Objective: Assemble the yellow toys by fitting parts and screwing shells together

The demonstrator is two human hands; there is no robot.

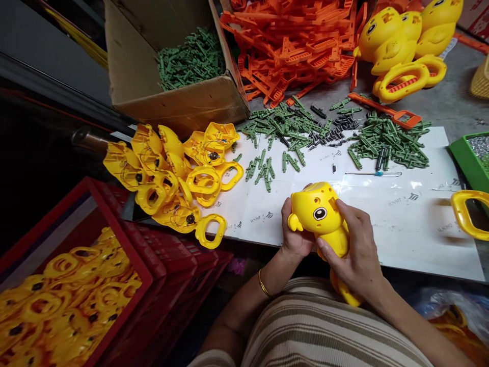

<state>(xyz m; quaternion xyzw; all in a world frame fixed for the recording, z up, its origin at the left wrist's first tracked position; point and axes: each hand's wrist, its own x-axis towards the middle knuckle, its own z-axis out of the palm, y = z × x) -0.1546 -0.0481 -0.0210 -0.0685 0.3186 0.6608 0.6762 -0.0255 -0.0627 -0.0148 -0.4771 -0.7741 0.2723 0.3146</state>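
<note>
Between my two hands is a yellow plastic duck toy [323, 216] with a round eye on its side. My left hand [296, 234] cups its beak side and underside. Against the opposite side presses my right hand [353, 244], thumb on the body and fingers on the head. The toy's lower end reaches down toward my lap, partly covered by my right hand. Just beyond it, on the white sheet [401, 204], lie a small dark spring [333, 168] and a thin screwdriver [374, 174].
Green plastic parts [389, 140] and black pieces [332, 130] lie scattered behind. A cardboard box [183, 99], orange parts [294, 46] and several assembled ducks [393, 46] stand farther back. Wired yellow shells [175, 168] are at left above a red crate [153, 275]; a green bin [466, 158] is at right.
</note>
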